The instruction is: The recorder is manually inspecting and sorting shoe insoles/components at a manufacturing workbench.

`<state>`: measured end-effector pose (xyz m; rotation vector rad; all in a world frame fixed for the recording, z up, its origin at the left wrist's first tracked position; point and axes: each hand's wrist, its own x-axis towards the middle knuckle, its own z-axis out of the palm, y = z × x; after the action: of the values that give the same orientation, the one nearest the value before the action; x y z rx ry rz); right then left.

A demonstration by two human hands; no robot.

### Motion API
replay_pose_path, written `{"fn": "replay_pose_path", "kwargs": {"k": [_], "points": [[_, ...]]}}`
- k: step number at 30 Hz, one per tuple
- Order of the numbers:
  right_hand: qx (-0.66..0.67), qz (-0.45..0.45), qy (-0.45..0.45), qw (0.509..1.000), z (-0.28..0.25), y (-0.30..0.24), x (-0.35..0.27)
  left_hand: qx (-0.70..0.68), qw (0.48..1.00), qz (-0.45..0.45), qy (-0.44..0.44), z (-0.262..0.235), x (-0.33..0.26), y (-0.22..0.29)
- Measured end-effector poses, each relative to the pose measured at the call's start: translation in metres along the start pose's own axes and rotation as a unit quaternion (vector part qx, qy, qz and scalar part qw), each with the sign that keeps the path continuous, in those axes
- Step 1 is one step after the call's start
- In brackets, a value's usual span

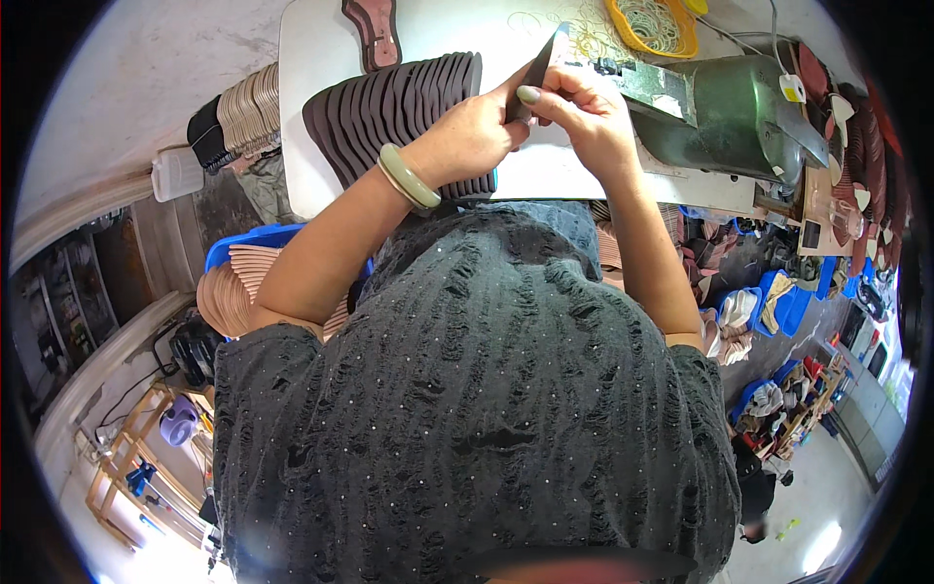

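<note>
My left hand (464, 139), with a pale green bangle on its wrist, is closed around a slim dark insole (535, 76). It is tilted and seen nearly edge-on, with a pale, shiny far tip. My right hand (595, 119) meets it from the other side, thumb and forefinger pinched at its edge. Just left of my hands, a row of dark brown insoles (379, 117) leans together on the white table (302, 185). Fingers cover the insole's near end.
A pink and dark sole-shaped piece (377, 39) lies at the table's far side. Beyond my hands are loose pale rubber bands (584, 29) and a yellow basket (623, 21) of them. A green machine (720, 117) stands to the right. Blue bins (793, 311) sit lower right.
</note>
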<state>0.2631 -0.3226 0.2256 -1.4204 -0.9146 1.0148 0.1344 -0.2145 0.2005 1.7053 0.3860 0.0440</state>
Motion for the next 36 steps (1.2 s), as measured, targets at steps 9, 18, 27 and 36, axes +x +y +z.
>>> {"fn": "replay_pose_path", "kwargs": {"k": [9, 18, 27, 36], "points": [[-0.097, -0.042, 0.22, 0.97, -0.028, 0.035, -0.023, -0.175, 0.967, -0.102, -0.153, -0.009, 0.006, 0.017], [0.307, 0.133, 0.123, 0.934, -0.073, 0.096, -0.059, 0.115, 0.936, -0.024, -0.333, -0.029, 0.104, 0.017], [0.267, 0.184, 0.169, 0.931, -0.044, 0.133, -0.034, 0.117, 0.899, 0.074, -0.416, -0.028, 0.197, 0.021], [0.286, 0.153, 0.215, 0.921, -0.033, 0.134, -0.029, 0.082, 0.887, -0.007, -0.455, -0.022, 0.22, 0.015]]}}
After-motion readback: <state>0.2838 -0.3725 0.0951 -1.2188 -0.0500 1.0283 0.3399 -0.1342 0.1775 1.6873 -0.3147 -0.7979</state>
